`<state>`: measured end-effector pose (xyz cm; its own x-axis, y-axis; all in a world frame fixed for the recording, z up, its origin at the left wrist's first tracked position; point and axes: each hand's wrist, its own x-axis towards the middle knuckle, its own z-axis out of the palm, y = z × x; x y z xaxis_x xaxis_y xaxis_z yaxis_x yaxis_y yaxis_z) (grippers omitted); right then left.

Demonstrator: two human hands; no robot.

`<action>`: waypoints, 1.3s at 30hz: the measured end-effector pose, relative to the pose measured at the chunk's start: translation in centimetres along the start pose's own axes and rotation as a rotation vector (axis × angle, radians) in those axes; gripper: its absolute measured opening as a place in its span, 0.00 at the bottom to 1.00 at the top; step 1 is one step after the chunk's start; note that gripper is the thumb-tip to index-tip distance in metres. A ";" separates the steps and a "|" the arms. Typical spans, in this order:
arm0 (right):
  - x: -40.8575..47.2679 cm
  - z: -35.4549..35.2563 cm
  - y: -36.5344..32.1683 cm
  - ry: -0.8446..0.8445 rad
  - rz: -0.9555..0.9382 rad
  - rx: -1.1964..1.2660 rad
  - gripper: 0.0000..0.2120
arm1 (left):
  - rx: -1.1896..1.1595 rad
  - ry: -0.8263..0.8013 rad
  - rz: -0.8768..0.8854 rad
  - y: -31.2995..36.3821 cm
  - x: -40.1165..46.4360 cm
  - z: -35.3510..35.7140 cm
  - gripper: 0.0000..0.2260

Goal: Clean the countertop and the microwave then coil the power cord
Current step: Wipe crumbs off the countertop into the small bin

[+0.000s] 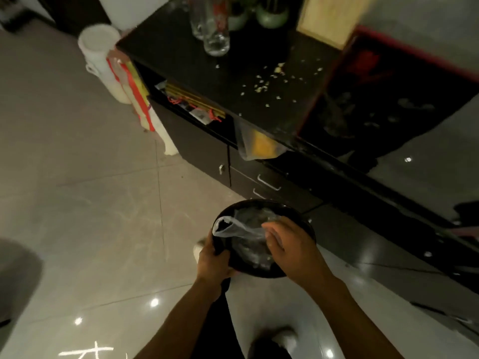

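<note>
A black bowl (259, 265) is gripped at its rim by the left hand (213, 263). Clear plastic (233, 226) inside it is pinched by the right hand (290, 244). Pale crumbs (261, 84) are scattered on the black desk (181, 47), near 2 glass bottles (216, 35).

Microwave (404, 81) cut off at right edge, bottles (216, 35) blurred, tops cropped

The glossy black countertop (228, 81) is strewn with pale yellowish crumbs (261, 85), thickest just beside the dark, red-trimmed microwave (383, 94) that stands on the countertop; the microwave's dark front looks smeared and blurred.
</note>
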<state>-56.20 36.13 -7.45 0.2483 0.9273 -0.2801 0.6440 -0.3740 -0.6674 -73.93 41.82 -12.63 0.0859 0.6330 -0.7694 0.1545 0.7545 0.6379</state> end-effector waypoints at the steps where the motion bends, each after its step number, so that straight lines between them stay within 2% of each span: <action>1: -2.6 -1.3 0.9 0.035 0.008 0.022 0.14 | 0.018 -0.015 0.018 -0.7 -2.1 1.1 0.27; 7: -18.0 -8.4 7.6 0.223 0.043 0.030 0.11 | 0.104 -0.126 0.084 -6.0 -11.8 8.1 0.26; 11: -26.5 -12.7 13.1 0.380 0.139 0.051 0.09 | 0.164 -0.224 0.038 -9.0 -15.9 12.4 0.24; 15: -31.0 -15.8 17.7 0.462 0.267 0.063 0.10 | 0.275 -0.267 -0.032 -11.1 -18.5 17.5 0.22; 20: -31.8 -19.7 22.6 0.457 0.372 0.043 0.12 | 0.399 -0.365 -0.136 -13.0 -18.1 24.1 0.23; 25: -30.7 -25.5 26.1 0.443 0.373 -0.013 0.11 | 0.472 -0.417 -0.226 -12.9 -16.4 29.8 0.27; 29: -28.1 -30.1 30.0 0.467 0.415 -0.059 0.14 | 0.502 -0.413 -0.189 -12.8 -16.1 32.8 0.26; 32: -26.1 -33.1 32.7 0.533 0.387 -0.074 0.16 | 0.479 -0.414 -0.173 -12.8 -16.0 33.9 0.26; 39: -20.1 -39.9 39.6 0.451 0.239 -0.376 0.21 | 0.396 -0.311 -0.157 -13.4 -16.6 37.0 0.24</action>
<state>-6.81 3.27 -0.68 0.6443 0.7645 -0.0186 0.7229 -0.6168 -0.3113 -40.99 14.75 -9.64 0.3107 0.3905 -0.8666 0.5443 0.6743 0.4990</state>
